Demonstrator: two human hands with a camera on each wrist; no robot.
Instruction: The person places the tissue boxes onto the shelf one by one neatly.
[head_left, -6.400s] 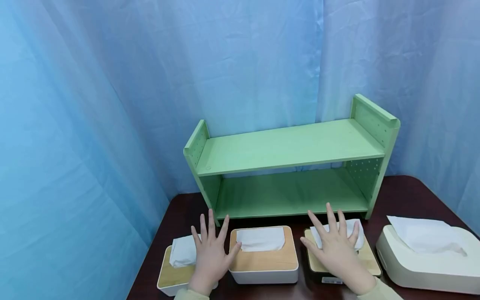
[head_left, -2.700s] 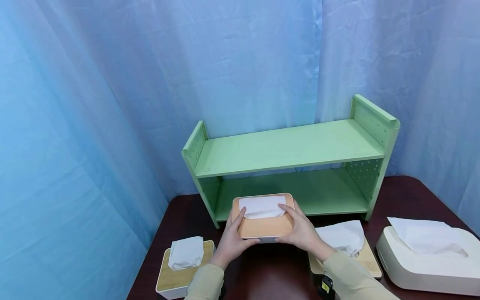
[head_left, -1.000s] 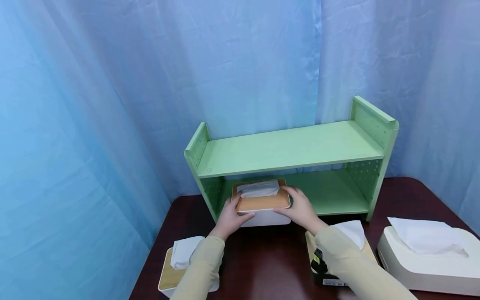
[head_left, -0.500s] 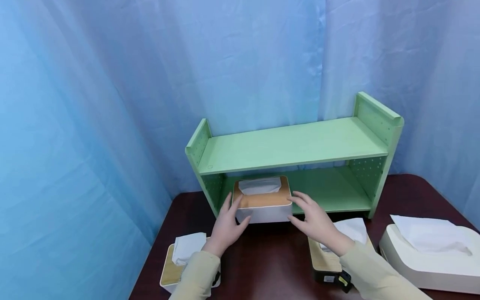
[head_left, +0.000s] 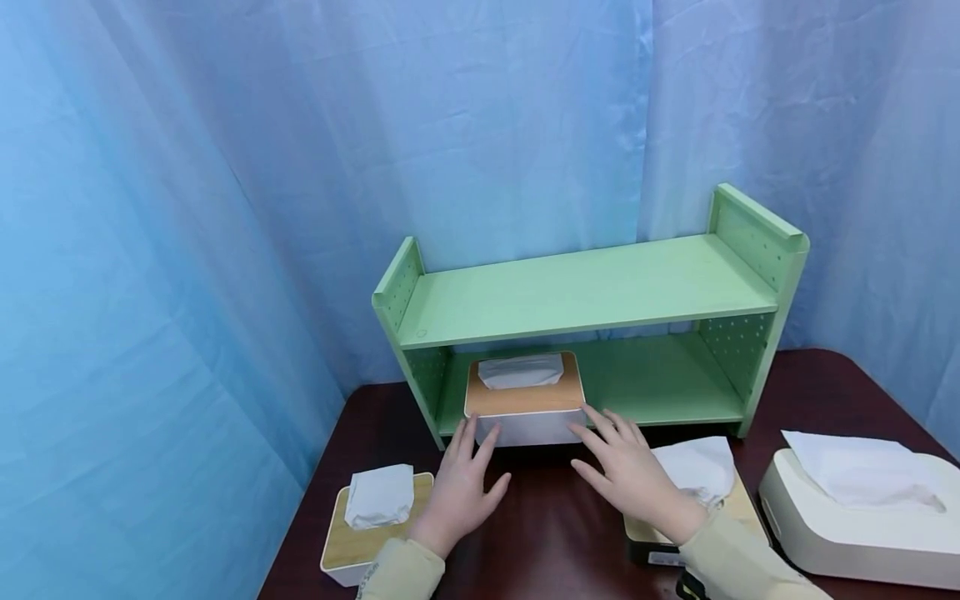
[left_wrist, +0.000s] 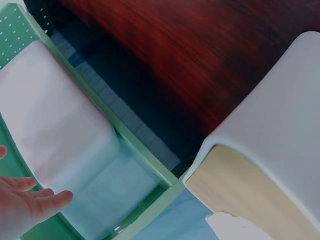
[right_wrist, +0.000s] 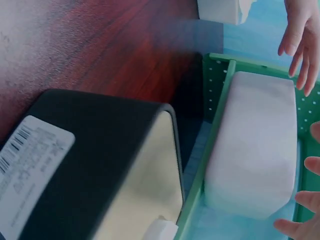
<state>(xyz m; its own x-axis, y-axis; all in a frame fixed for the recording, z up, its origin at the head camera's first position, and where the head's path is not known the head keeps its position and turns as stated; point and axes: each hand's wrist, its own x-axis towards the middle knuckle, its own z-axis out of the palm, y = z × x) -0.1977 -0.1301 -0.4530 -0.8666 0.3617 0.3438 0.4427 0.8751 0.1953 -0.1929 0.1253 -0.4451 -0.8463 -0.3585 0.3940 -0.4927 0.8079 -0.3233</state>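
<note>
Reaches forward over the dark table [head_left: 547,537] with left hand [head_left: 459,500] and right hand [head_left: 633,472], both released, with fingers spread and slightly bent, grasping nothing. Faces the box [head_left: 525,404], just beyond and between the fingertips: white, wood-topped, upright on the lower shelf [head_left: 660,383] of the green rack [head_left: 592,283], nearer to the left end than to the right. Carries a white tissue [head_left: 521,372] on top, with the long front wall turned toward both hands. Points the left hand at the near left corner of the box, the right hand at the near right corner. Cannot tell about contact between fingertips and box; looks very close on both sides.

Left of the left hand, on the table: the left box [head_left: 371,542], white and wood-topped, bearing a folded tissue [head_left: 380,497]. Below the right hand and partly hidden by it: the black box [right_wrist: 95,155], pale-topped, with a tissue [head_left: 697,467] above and a barcode label [right_wrist: 35,155] on one wall. Well right of the right hand: the cream box [head_left: 862,537], rounded, with a wide tissue [head_left: 862,471]. Behind both hands, at the wrists: pale sleeves [head_left: 405,575]. Far beyond the hands, past the rack: a blue curtain [head_left: 510,125].
</note>
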